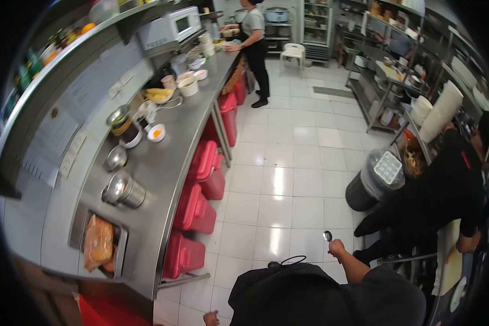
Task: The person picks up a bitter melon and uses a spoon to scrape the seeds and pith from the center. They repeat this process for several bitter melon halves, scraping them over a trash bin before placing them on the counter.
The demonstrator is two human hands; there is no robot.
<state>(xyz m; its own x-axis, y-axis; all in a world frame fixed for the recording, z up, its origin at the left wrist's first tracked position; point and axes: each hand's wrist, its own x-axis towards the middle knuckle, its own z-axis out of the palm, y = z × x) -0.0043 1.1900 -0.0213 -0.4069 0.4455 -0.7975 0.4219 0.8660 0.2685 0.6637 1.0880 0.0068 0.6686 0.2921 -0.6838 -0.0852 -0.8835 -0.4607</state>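
My right hand [337, 248] is closed round the handle of a metal spoon [327, 236], whose bowl points up and away from me over the tiled floor. The dark end of its handle shows below the fist. At the bottom edge my left hand [211, 319] is partly cut off by the frame. Its fingers look loosely bent and a little apart, with nothing visible in them. Nearest to it stands a red lidded bin [183, 255] under the steel counter. My dark clothing fills the bottom middle.
Along the left runs a steel counter [160, 163] with pots, bowls and a pan [122, 255] holding a wrapped food pack [98, 242]. A co-worker in black [434, 174] leans at the right, beside a lined trash bin [362, 190]. Another person [254, 49] stands by the far counter.
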